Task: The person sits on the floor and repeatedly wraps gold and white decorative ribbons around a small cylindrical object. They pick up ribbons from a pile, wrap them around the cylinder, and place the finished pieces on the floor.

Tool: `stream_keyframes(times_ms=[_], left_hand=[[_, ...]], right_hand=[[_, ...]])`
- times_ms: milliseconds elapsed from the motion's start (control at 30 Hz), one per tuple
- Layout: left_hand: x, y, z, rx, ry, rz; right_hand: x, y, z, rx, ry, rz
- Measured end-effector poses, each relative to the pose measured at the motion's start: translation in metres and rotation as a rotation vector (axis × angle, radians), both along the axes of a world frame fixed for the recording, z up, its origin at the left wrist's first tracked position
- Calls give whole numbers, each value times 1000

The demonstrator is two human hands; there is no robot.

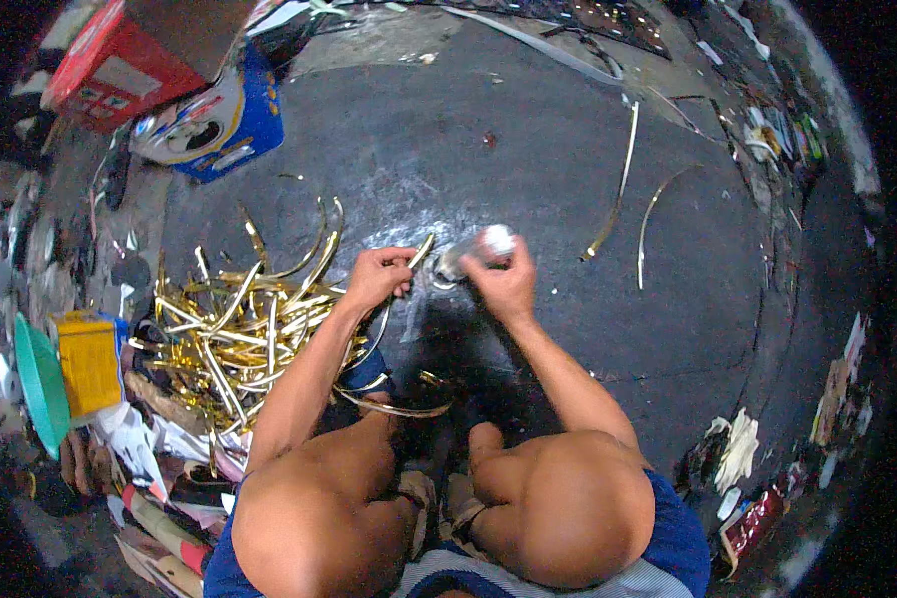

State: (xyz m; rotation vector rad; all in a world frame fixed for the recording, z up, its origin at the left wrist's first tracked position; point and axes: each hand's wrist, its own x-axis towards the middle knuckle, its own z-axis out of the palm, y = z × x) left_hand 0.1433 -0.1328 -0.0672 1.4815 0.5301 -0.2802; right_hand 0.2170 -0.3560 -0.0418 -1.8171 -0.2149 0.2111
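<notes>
My left hand [381,277] is closed, with a thin shiny gold strip [424,249] pinched between thumb and fingers and its tip pointing up and away. Just to its right, my right hand [506,284] wraps round a blurred silvery cylinder [496,240] with a bright rounded end; its exact kind is unclear. Below the cylinder's left end lies a small round shiny thing [447,278], partly hidden. A tangled heap of gold strips [259,329] spreads left of my left forearm, and one curved strip [409,411] reaches in front of my knees.
Two loose strips [623,169] [648,229] lie on the dark floor mat [548,130] at the right. Red [120,70] and blue boxes [234,120] stand at the far left. A yellow container [90,361], a green basin [40,389] and scraps [145,448] crowd the near left.
</notes>
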Motion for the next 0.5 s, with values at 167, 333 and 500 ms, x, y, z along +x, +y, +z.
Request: stream_keyframes(times_ms=[167,333,500], left_hand=[[-3,-3,-9,-263,63,-3],[-18,-1,-8,-604,96,43],[-2,-4,9,-38,66,-189]], right_hand=[[5,10,17,211,91,-120],[0,12,23,-29,-23,-113],[19,-42,7,-134,-60,-268]])
